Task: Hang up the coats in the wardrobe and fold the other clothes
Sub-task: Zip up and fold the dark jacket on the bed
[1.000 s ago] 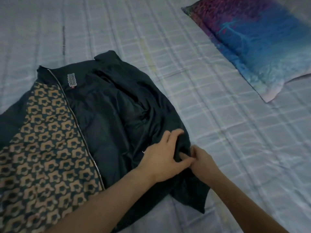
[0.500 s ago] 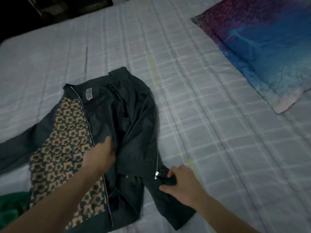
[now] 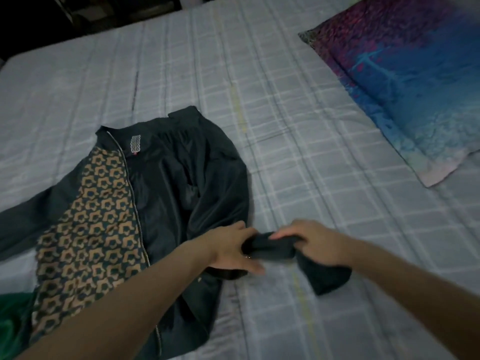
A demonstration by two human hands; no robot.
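Bed [image 3: 298,131]: broad flat work surface under a pale grey-blue sheet with a woven grid of lighter lines; soft, lightly rumpled, judged to serve as the laying-out place for garments.

Pillow [image 3: 405,81]: rectangular, at the far right corner of the bed, well apart from the garment; cover printed in blue and magenta, smooth.

Jacket [image 3: 166,193]: the task's thing, lying opened out on the near left of the bed, collar away from the person. Dark, slightly glossy lining uppermost; one front panel in a tan-on-dark geometric print; metal zip [image 3: 130,193] running along that panel's edge; small woven label below the collar. Probably spread flat so its sleeves can be straightened before hanging.

Sleeve [image 3: 322,268]: dark, bunched, drawn out to the right of the jacket body across the sheet.

Green cloth [image 3: 13,318]: a corner only, at the lower left edge; kind not discernible.

Left hand [image 3: 233,250]: fingers curled round the sleeve near the body.

Right hand [image 3: 317,242]: fingers and thumb clasping the sleeve further out, likely tensioning it.
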